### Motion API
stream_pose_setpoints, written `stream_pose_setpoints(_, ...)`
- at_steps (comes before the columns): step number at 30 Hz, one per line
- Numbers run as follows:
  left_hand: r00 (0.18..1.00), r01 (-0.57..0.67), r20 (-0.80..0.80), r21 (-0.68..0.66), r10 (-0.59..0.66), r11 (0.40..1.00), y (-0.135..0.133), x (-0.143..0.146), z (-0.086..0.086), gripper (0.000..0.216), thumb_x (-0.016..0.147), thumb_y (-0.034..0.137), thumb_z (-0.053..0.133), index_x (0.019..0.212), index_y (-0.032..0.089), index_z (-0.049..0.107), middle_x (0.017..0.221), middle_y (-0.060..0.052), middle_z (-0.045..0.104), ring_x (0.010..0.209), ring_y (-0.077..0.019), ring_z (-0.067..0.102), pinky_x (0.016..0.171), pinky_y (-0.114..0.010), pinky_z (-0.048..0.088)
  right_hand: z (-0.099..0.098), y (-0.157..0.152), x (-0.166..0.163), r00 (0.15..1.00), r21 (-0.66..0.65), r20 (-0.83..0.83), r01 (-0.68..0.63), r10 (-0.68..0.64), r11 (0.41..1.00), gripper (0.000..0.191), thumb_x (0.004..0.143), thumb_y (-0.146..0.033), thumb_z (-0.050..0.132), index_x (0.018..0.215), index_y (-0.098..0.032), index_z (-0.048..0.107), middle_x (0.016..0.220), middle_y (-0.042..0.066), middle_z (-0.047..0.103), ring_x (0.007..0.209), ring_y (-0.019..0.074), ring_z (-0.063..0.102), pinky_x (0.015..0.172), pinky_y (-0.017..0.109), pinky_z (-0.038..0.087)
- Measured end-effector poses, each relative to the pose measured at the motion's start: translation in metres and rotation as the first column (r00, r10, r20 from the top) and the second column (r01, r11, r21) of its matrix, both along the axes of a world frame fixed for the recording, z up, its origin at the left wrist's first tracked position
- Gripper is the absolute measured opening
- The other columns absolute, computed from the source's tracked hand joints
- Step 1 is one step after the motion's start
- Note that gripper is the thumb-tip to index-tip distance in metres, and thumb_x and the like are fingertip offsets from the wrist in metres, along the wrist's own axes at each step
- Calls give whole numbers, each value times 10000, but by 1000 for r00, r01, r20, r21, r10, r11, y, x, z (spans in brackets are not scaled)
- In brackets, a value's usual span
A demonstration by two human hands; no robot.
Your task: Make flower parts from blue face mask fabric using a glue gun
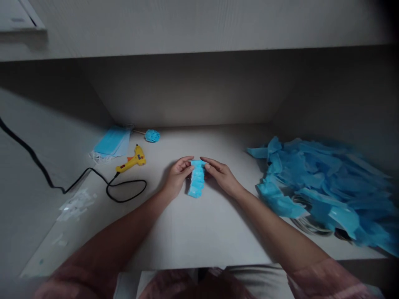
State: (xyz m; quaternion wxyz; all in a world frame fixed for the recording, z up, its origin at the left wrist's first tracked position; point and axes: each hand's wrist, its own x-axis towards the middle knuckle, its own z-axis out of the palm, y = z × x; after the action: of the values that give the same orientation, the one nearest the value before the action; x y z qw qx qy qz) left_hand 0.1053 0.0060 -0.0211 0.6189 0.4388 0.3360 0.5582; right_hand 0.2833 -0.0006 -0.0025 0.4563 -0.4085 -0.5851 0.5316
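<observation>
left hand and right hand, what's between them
In the head view, a gathered light-blue strip lies between the left hand and the right hand, held near its far end by both.

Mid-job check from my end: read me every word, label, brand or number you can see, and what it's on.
None can be read.
Yellow glue gun: small dark markings, too small to read.
White panel at upper left: a grey patch, too blurred to tell if it is text.
Held blue strip: no lettering shows.
</observation>
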Motion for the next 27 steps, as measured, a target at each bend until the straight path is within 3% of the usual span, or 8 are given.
stream_pose_setpoints(4, 1000, 15, -25, 11, -15, 1000, -2, 2, 4, 384, 699, 236, 750, 1061, 176, 635, 790, 0, 634, 692, -108, 578, 649, -228, 436, 2, 0, -3, 999, 63, -15, 39, -38, 997, 451, 803, -414, 680, 1203, -207, 654, 1040, 77, 652, 900, 179, 572, 818, 332, 451)
stream_pose_setpoints(11, 994, 56, -95, 28, -53, 998, -5, 3, 8, 371, 685, 206, 755, 1040, 173, 649, 753, 15, 603, 644, -87, 542, 600, -207, 417, -2, 1, -9, 996, 72, -73, 49, -44, 996, 399, 776, -399, 697, 1131, -220, 667, 806, -3, 586, 688, 115, 497, 644, 268, 410)
stream_pose_setpoints(18, 999, 24, -25, 14, -24, 1000, 0, 1, 2, 424, 705, 220, 738, 1108, 172, 617, 799, 0, 623, 664, -100, 572, 619, -218, 427, 4, -2, -1, 993, 13, -73, 99, -97, 995, 484, 836, -466, 633, 1245, -208, 619, 979, 62, 679, 887, 179, 577, 835, 336, 440)
stream_pose_setpoints(23, 999, -15, 39, 20, 15, 1000, 1, -1, -1, 420, 719, 242, 743, 1112, 179, 611, 781, 16, 610, 635, -84, 555, 597, -205, 414, 2, -4, -4, 997, -52, -81, -8, 4, 999, 564, 796, -427, 683, 1293, -181, 576, 871, 31, 633, 786, 154, 563, 742, 304, 459)
stream_pose_setpoints(27, 999, -6, 54, 14, 5, 1000, -2, -1, 2, 380, 751, 250, 717, 1109, 173, 614, 767, 10, 612, 633, -89, 558, 591, -208, 425, -5, -2, -7, 995, -29, -76, -60, 58, 998, 643, 719, -336, 752, 1315, -204, 546, 825, 3, 620, 717, 136, 551, 693, 281, 448)
